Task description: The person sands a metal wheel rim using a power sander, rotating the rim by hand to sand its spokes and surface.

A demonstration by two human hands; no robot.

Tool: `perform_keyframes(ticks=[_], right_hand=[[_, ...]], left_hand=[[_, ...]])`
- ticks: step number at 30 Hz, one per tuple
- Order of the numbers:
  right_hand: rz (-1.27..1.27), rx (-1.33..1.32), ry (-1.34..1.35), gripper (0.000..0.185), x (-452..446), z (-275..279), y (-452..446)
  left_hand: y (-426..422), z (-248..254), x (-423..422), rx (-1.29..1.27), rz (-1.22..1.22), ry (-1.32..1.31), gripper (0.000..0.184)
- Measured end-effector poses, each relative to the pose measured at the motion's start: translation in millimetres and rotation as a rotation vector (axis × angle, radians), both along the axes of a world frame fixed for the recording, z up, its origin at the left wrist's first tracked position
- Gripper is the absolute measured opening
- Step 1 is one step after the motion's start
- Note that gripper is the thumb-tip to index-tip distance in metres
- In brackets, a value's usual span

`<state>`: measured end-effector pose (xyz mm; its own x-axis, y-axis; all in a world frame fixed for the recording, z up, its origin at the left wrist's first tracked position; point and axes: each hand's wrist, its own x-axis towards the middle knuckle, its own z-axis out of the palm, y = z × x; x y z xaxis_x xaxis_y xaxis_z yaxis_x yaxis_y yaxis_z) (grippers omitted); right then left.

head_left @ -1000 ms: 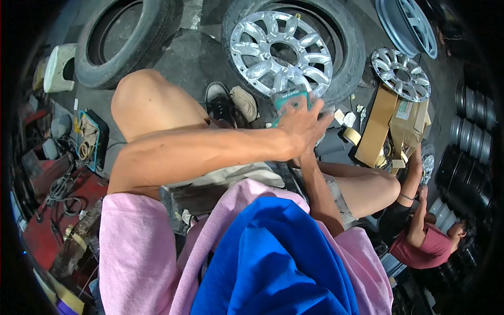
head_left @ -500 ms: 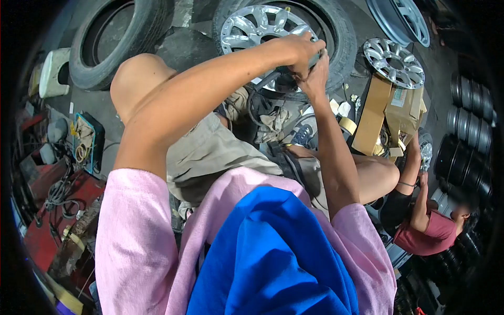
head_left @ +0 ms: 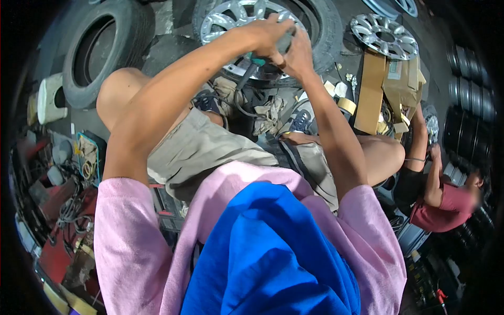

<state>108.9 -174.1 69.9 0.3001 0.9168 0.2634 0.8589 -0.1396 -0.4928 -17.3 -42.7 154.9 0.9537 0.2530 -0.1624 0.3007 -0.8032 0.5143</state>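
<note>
While left hand (head_left: 268, 39) and right hand (head_left: 299, 56) wrap their grip round a green tool (head_left: 258, 61), the silver wheel (head_left: 239, 11) lies beneath.

Arms (head_left: 181, 81) outstretched, left hand (head_left: 268, 41) curled, right hand (head_left: 298, 56) alongside

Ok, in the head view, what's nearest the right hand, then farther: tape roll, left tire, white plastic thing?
From the right hand:
1. Tape roll, close, on its right
2. Left tire, across to the left
3. White plastic thing, farther left, past the tire
</note>
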Motion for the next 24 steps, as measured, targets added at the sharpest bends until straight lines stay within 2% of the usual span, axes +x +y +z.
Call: perform_keyframes(ticks=[2, 3, 6, 8, 10, 11, 14, 15, 18, 20, 24], right_hand=[[0.065, 0.033, -0.137, 0.078, 1.8, -8.2, -2.8], [0.035, -0.015, -0.117, 0.082, -9.4, 4.3, -12.5], [-0.016, -0.037, -0.068, 0.085, -15.6, -9.5, -17.6], [-0.038, -0.001, -0.062, 0.08, -17.0, -9.3, -6.4], [-0.086, -0.037, -0.036, 0.052, -16.8, 1.1, 5.7], [-0.077, -0.019, -0.108, 0.05, -15.1, 4.0, 5.8], [-0.069, 0.027, -0.096, 0.054, -17.4, -3.4, -15.6], [-0.102, 0.004, -0.019, 0.057, -25.6, 2.6, -23.9], [-0.132, 0.064, -0.041, 0.051, -39.6, 8.7, -35.8], [-0.147, 0.042, -0.04, 0.048, -34.3, 1.9, -22.6], [-0.119, -0.086, -0.151, 0.046, -20.2, 0.1, 10.7]], left_hand=[[-2.8, 0.4, -4.6, -0.013, -0.02, 0.053, 0.106], [-8.7, 5.1, -10.4, -0.061, -0.036, 0.09, 0.106], [-11.4, 0.2, -13.3, -0.079, -0.069, 0.145, 0.104], [4.3, -16.5, -8.2, 0.0, -0.105, -0.002, 0.101], [7.4, -17.4, -8.6, 0.005, -0.092, -0.027, 0.099], [5.7, -18.3, -8.8, 0.012, -0.071, -0.036, 0.099], [-5.9, -7.1, -7.0, -0.016, -0.086, -0.021, 0.099], [-14.6, -4.4, -8.0, -0.044, -0.121, 0.018, 0.099], [-16.9, -13.4, -12.3, -0.052, -0.146, 0.035, 0.101], [-9.0, -19.5, -13.4, 0.009, -0.13, -0.032, 0.102], [23.0, -29.7, -9.8, -0.034, -0.101, -0.057, 0.094]])
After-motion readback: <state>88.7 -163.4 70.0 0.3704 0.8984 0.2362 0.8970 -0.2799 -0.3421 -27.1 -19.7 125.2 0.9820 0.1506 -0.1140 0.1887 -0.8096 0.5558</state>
